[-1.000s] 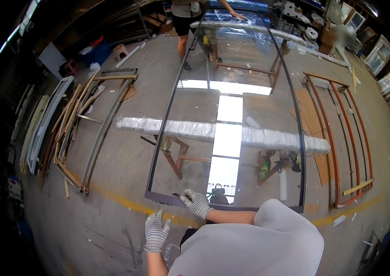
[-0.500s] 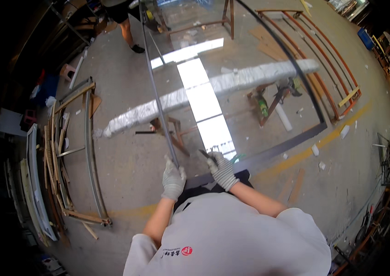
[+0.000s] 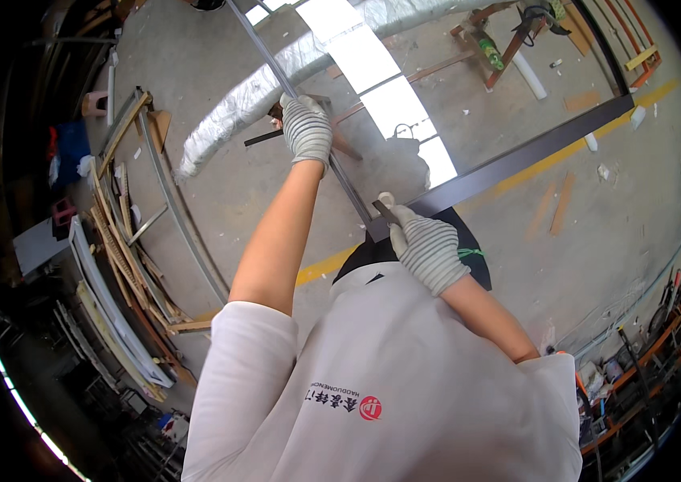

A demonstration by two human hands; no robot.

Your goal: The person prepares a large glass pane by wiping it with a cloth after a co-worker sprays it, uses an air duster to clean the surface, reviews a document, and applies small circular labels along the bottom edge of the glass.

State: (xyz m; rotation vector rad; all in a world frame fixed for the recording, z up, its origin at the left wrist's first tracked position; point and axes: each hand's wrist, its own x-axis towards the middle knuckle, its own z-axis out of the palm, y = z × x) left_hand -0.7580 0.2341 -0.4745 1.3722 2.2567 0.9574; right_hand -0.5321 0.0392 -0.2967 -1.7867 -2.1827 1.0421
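A large glass pane (image 3: 381,79) in a dark grey metal frame (image 3: 517,165) spreads out before me, with bright reflections across it. My left hand (image 3: 307,132), in a striped pale work glove, is closed around the frame's left rail, a little up from the near corner. At that corner, close to my body, my gloved right hand (image 3: 430,247) pinches a small dark flat strip (image 3: 385,212) between thumb and fingers. The strip's end lies close to the frame corner; whether it touches is unclear. What kind of piece it is cannot be made out.
Beneath the glass runs a long beam in silvery wrapping (image 3: 236,120), with a brown trestle (image 3: 491,79) and a green bottle (image 3: 489,55). Metal framing (image 3: 160,161) and wooden strips (image 3: 108,233) lie at left. An orange-brown rack (image 3: 644,60) stands far right; cluttered shelving (image 3: 646,365) is near right.
My view has tilted down and nearer to the frame's near corner. My left hand has slid farther up the left rail; my right hand has brought the dark strip to the corner.
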